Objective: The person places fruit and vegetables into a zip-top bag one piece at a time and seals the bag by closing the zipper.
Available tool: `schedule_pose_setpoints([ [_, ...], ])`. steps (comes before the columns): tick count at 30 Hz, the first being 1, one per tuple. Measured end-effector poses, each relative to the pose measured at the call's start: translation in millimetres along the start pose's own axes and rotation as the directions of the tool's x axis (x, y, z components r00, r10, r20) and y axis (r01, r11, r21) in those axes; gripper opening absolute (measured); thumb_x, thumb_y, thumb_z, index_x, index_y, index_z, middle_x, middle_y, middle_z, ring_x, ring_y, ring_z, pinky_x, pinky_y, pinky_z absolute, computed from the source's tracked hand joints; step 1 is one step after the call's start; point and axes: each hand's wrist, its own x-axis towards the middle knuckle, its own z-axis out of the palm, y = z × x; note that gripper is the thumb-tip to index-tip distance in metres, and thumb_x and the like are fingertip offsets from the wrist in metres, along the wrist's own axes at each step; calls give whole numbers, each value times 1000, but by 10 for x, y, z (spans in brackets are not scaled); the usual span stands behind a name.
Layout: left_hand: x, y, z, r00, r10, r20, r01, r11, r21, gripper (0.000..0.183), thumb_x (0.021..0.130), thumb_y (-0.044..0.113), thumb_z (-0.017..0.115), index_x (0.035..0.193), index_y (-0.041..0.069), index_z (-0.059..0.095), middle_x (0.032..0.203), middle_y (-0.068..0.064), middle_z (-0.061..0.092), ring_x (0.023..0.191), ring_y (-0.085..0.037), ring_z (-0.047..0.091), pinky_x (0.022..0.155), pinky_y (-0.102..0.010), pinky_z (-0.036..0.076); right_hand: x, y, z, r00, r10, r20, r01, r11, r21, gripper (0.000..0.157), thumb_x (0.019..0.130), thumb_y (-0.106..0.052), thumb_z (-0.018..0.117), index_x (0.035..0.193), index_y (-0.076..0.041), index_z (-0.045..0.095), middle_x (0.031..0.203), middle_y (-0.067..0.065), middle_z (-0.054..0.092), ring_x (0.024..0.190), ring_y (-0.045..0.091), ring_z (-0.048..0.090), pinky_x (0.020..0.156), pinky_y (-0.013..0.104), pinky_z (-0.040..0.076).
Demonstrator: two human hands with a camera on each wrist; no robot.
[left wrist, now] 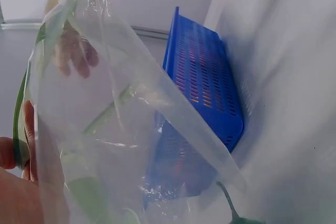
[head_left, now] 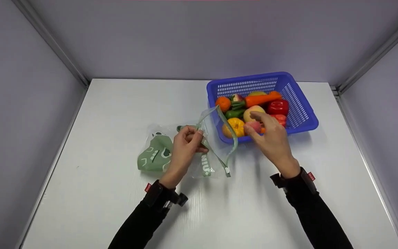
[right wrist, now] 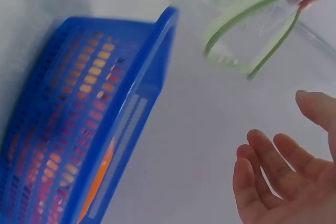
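Fingers of the left hand [head_left: 185, 147] pinch the bag [head_left: 157, 154] left of the basket [head_left: 297, 105]; the right hand's [head_left: 273, 140], parted and empty, hover around the basket's near edge. The bag's mouth gapes already; the produce [head_left: 258, 100] appears unbagged.

On the table [head_left: 88, 193], the bag [head_left: 155, 157] is left of the basket [head_left: 297, 107].

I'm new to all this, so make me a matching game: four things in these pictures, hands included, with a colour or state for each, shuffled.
1. Left hand
2. Right hand
3. Carrot
4. Basket

A. Long and orange
B. Pinching the clear bag
C. Blue, with slotted sides
D. Holding nothing, fingers spread from thumb

Pairs: 1-B, 2-D, 3-A, 4-C
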Motion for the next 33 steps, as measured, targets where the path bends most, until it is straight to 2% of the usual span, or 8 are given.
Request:
schedule_pose_setpoints([
  [5,-15,-5,-22,1000,21,0,-21,1000,15,12,104,9,59,102,-2,56,79,-5,66,62,-18,70,61,-31,61,176,261,-34,989,127,78,-120,989,-90,44,95,-20,78,130,4,65,123,23,68,107,41,64,94,53,51],
  [11,-27,-4,-27,1000,26,14,-26,999,22,12,105,10,59,103,-2,56,80,-6,67,64,-18,71,62,-33,61,332,411,-13,944,247,218,-211,961,-178,48,98,-25,74,136,1,62,133,24,62,120,41,58,105,57,44],
  [16,-36,-21,-25,999,28,21,-29,999,19,12,104,9,60,101,-1,55,78,-7,66,63,-19,71,62,-34,62,394,496,89,911,287,294,-224,947,-231,48,98,-26,73,136,1,62,132,25,62,121,42,57,107,58,42],
  [20,-55,-29,-26,999,22,27,-23,999,28,13,105,11,60,101,-1,56,78,-6,66,64,-19,71,63,-34,62,410,556,181,882,321,345,-250,939,-235,49,98,-26,71,136,4,61,133,26,61,120,43,56,108,57,42],
  [26,-72,-11,-16,999,6,36,-7,1000,11,14,105,11,60,103,-2,56,79,-6,67,64,-18,70,63,-33,61,437,633,257,858,368,358,-295,924,-243,48,98,-24,70,136,5,61,126,26,63,109,40,59,103,54,47],
  [28,-74,-2,-11,999,6,41,-6,1000,1,14,105,11,60,103,-2,56,79,-6,67,64,-18,70,63,-32,61,446,646,272,843,389,372,-307,915,-261,50,99,-25,69,137,5,60,123,25,64,107,40,59,101,54,48],
  [33,-80,7,0,999,2,50,-1,1000,-13,14,105,11,60,104,-3,56,79,-6,67,64,-18,70,62,-33,61,456,662,298,812,410,416,-303,905,-300,52,98,-28,68,137,7,60,126,26,65,111,43,60,105,57,46],
])
